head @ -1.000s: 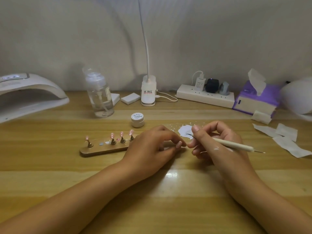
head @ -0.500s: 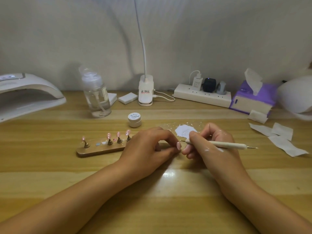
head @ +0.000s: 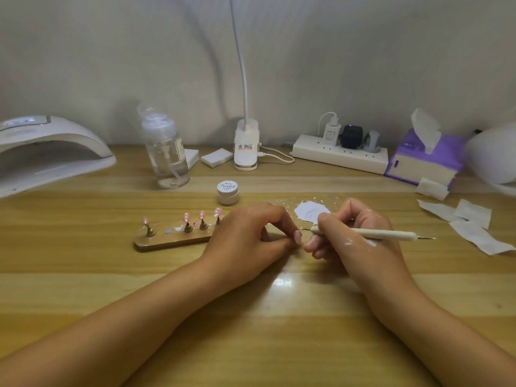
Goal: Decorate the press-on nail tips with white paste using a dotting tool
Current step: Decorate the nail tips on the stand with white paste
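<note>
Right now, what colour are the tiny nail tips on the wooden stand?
Pink; the head view shows the small nail tips best.

Wooden table [head: 83, 289], nail stand [head: 173, 241], paste jar [head: 228, 192], pump bottle [head: 167, 160], power strip [head: 339, 157], tissue box [head: 421, 166]

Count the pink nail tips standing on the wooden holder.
4 tips: one near the holder's left end; three in a row further right, the last beside the left hand, which covers the holder's right end and may hide more.
</note>
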`<state>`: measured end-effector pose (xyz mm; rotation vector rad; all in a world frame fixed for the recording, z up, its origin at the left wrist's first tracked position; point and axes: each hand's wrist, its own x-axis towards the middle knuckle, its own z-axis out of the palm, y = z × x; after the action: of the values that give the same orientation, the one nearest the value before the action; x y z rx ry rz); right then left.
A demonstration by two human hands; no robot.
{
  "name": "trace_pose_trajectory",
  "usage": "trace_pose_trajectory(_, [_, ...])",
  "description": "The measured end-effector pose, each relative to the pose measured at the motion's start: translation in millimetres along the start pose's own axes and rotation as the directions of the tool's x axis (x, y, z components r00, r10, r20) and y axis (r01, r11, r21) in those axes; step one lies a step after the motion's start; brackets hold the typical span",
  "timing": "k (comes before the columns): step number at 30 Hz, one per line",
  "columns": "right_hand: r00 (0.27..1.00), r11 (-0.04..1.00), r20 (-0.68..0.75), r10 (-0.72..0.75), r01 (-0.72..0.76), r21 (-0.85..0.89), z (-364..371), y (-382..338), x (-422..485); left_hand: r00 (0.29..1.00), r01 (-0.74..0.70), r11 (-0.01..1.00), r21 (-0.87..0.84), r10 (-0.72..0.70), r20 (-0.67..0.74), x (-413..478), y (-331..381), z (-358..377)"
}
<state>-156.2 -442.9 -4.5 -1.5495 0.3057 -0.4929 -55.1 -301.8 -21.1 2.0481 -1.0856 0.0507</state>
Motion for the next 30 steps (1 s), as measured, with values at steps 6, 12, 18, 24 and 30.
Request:
trace_pose_trajectory(6, [1.0, 1.0, 0.011, 0.005, -0.005, -0.001, 1.5, -0.1, -0.4, 1.0, -0.005, 1.0, -0.004, 0.005, 0.019, 0.9, -1.3, -0.1])
trace_pose_trajectory(12, [1.0, 1.0, 0.01, 0.017, -0.017, -0.026, 0.8, 0.0, 0.4, 1.0, -0.001, 1.0, -0.028, 0.002, 0.022, 0.8, -1.6, 0.3])
trace_pose_trajectory(18, [1.0, 0.999, 0.014, 0.014, -0.014, -0.033, 0.7, 1.1, 1.3, 1.0, -0.001, 1.0, -0.021, 0.001, 0.022, 1.4, -1.4, 0.1])
trace_pose_trajectory(24, [1.0, 0.995, 0.018, 0.012, -0.01, -0.099, -1.4, 4.8, 2.9, 1.0, -0.002, 1.0, -0.02, 0.002, 0.021, 1.5, -1.3, 0.2])
trace_pose_trajectory(30, [1.0, 0.993, 0.012, 0.016, -0.014, -0.113, -1.2, 4.7, 3.4, 1.0, -0.008, 1.0, -0.025, 0.009, 0.024, 1.9, -1.9, 0.0])
